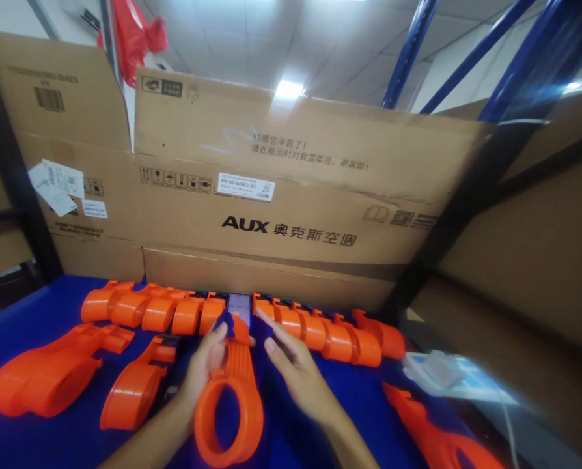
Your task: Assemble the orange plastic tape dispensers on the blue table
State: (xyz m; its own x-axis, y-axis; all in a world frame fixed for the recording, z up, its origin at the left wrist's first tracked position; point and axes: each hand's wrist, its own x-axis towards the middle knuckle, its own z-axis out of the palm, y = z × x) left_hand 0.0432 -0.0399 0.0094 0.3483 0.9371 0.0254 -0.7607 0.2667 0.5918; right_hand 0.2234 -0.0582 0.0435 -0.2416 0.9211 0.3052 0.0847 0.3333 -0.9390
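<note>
An orange plastic tape dispenser [228, 423], with a round ring below and a ribbed neck above, is held upright in front of me. My left hand [207, 358] grips its neck from the left; a dark blue bit shows by the fingertips at its top. To the right of the neck, my right hand [295, 365] pinches a small dark blue piece [263, 331] between thumb and fingers. Its exact shape is unclear. Just beyond both hands stands a phone [239, 306] with its screen lit, partly covered by the dispenser's top.
Several like orange dispensers [337, 340] line the back of the blue table [8, 312]. More lie at left [132, 394] and front right [432, 430]. A large cardboard box [291, 208] walls the back. A dark post [432, 221] and white tray [447, 374] are at right.
</note>
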